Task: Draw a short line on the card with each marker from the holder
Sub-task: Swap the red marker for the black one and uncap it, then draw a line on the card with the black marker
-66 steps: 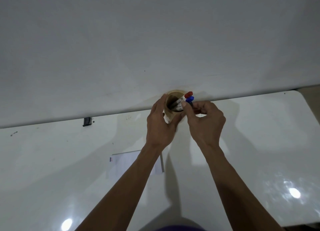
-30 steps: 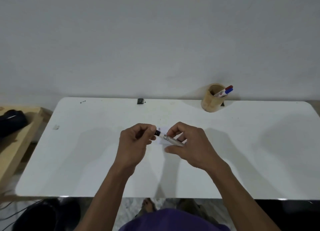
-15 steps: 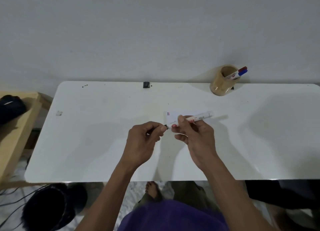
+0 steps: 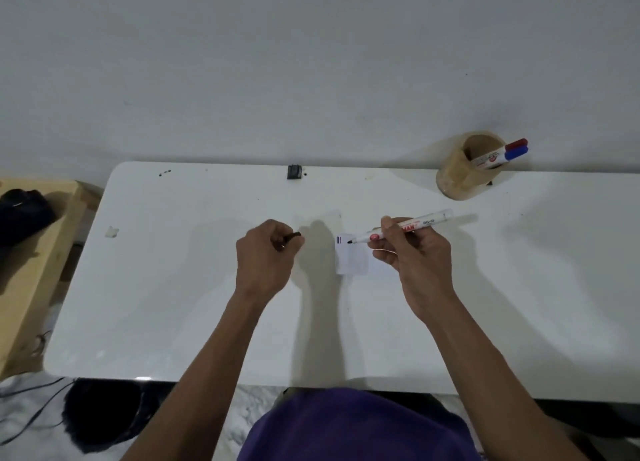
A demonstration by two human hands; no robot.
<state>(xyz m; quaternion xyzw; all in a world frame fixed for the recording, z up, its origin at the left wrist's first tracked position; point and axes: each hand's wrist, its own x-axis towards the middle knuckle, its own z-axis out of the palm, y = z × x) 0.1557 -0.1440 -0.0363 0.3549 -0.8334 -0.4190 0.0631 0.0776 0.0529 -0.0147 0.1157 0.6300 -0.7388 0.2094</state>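
A small white card (image 4: 351, 259) lies on the white table (image 4: 173, 287) and carries short red and blue lines at its top left corner. My right hand (image 4: 414, 249) holds an uncapped white marker (image 4: 420, 223), with its black tip touching the card just right of those lines. My left hand (image 4: 265, 253) is closed around the marker's black cap (image 4: 293, 236), left of the card. A round wooden holder (image 4: 464, 170) stands at the table's back right, with a red-capped marker (image 4: 516, 144) and a blue-capped marker (image 4: 516, 153) leaning out of it.
A small black clip (image 4: 294, 172) sits at the table's back edge by the wall. A scrap of tape (image 4: 111, 232) lies near the left edge. A wooden bench (image 4: 38, 253) with a black object (image 4: 20, 211) stands to the left, and cables lie on the floor.
My hands pulled the cap off the marker and moved apart. My left hand went left with the cap, and my right hand brought the tip down onto the card.
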